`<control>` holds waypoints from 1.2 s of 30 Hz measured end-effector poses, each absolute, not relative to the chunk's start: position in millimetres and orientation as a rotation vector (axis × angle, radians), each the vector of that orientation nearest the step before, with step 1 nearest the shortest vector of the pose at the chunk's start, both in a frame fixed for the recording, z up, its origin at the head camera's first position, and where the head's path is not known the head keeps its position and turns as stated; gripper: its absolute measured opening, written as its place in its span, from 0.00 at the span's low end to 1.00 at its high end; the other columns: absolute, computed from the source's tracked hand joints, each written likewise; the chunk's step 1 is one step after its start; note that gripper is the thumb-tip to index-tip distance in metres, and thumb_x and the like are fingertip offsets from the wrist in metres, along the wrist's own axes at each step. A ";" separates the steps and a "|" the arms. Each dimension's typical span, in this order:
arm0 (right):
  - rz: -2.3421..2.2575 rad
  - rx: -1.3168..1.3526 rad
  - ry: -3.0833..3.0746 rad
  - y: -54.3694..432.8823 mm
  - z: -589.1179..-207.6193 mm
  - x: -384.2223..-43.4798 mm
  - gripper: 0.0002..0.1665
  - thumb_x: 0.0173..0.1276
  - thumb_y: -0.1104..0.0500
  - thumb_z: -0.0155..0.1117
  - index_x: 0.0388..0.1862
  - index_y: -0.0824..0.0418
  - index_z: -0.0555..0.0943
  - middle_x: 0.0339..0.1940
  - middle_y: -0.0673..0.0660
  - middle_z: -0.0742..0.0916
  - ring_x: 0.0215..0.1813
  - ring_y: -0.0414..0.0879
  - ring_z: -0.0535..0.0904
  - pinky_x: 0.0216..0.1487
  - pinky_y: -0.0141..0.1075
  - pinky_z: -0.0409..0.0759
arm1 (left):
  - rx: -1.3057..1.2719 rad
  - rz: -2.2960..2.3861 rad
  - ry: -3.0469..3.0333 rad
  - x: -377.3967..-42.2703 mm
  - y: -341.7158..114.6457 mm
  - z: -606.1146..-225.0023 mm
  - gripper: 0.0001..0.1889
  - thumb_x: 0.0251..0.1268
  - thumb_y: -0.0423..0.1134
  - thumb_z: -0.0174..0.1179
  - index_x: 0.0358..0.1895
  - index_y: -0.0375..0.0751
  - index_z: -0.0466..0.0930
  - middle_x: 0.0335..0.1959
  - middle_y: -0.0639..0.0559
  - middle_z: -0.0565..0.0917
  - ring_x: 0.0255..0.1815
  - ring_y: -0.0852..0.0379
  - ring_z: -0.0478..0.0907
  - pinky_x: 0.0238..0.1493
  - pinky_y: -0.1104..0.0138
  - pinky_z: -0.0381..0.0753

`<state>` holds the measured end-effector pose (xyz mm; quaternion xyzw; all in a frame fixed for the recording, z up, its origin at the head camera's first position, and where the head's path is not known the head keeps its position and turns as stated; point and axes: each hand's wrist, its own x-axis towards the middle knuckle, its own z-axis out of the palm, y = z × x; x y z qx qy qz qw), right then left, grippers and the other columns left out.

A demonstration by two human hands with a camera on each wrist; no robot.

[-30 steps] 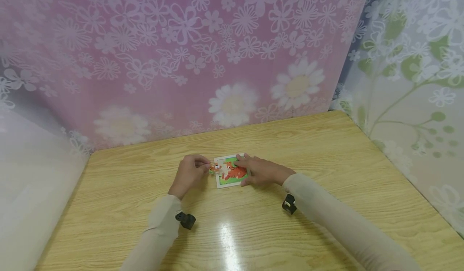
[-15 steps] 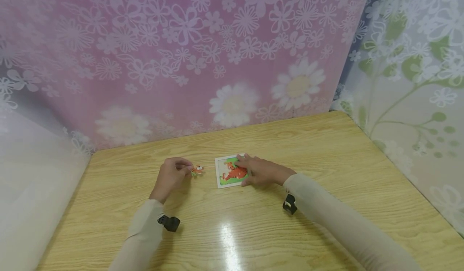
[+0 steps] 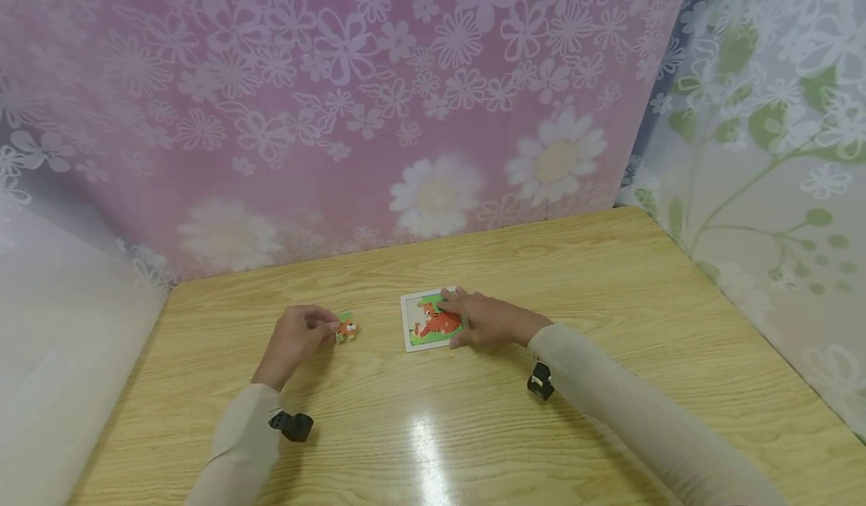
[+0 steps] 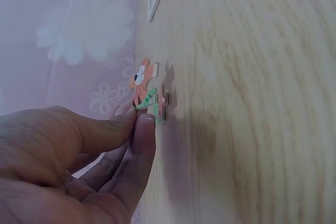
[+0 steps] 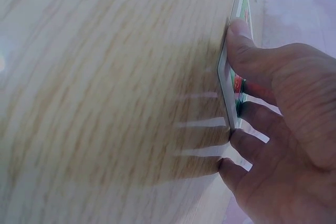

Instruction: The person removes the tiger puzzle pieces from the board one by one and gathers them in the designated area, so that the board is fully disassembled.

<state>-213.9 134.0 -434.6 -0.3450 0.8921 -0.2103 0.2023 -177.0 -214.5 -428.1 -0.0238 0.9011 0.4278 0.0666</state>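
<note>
My left hand (image 3: 295, 343) pinches a small jigsaw piece (image 3: 347, 330) with a tiger face on it, just above the table. In the left wrist view, thumb and fingertip hold the lower edge of this piece (image 4: 142, 85); a second puzzle piece (image 4: 161, 107) lies on the wood close behind it. My right hand (image 3: 490, 318) rests on the right side of a white-framed tiger puzzle (image 3: 433, 330), fingers spread. From the right wrist, the thumb presses the puzzle frame (image 5: 226, 85) and other fingers touch its picture and end. A pale bare area shows at the puzzle's upper left.
The wooden table (image 3: 433, 446) extends around both hands. A pink flowered curtain (image 3: 325, 153) stands along its back edge, with a pale leafy curtain (image 3: 764, 190) on the right. Small black cameras (image 3: 294, 425) sit at both wrists.
My left hand has moved left, carrying the tiger-face piece away from the frame and out over the table. My right hand and the framed puzzle have stayed in place.
</note>
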 end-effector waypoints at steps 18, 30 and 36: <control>-0.619 -0.959 2.481 135.1 -433.4 -212.6 0.47 0.72 0.48 0.67 0.81 0.63 0.58 0.83 0.61 0.55 0.83 0.60 0.43 0.79 0.57 0.45 | -0.063 1.296 2.627 -165.9 -218.7 -430.4 0.06 0.72 0.32 0.63 0.44 0.34 0.87 0.35 0.45 0.87 0.36 0.52 0.84 0.42 0.59 0.85; -0.600 -0.962 2.486 134.4 -433.5 -213.0 0.46 0.72 0.47 0.66 0.81 0.63 0.58 0.83 0.62 0.55 0.83 0.60 0.44 0.79 0.57 0.45 | -0.059 1.219 2.692 -166.0 -213.7 -426.6 0.06 0.70 0.31 0.64 0.42 0.34 0.89 0.35 0.46 0.88 0.34 0.53 0.86 0.38 0.60 0.86; -0.595 -0.957 2.490 134.1 -434.4 -213.2 0.46 0.72 0.47 0.66 0.81 0.62 0.58 0.83 0.61 0.55 0.83 0.60 0.44 0.79 0.57 0.45 | -0.049 1.148 2.731 -166.3 -212.5 -425.8 0.06 0.70 0.33 0.65 0.43 0.35 0.89 0.34 0.48 0.89 0.33 0.54 0.85 0.37 0.59 0.85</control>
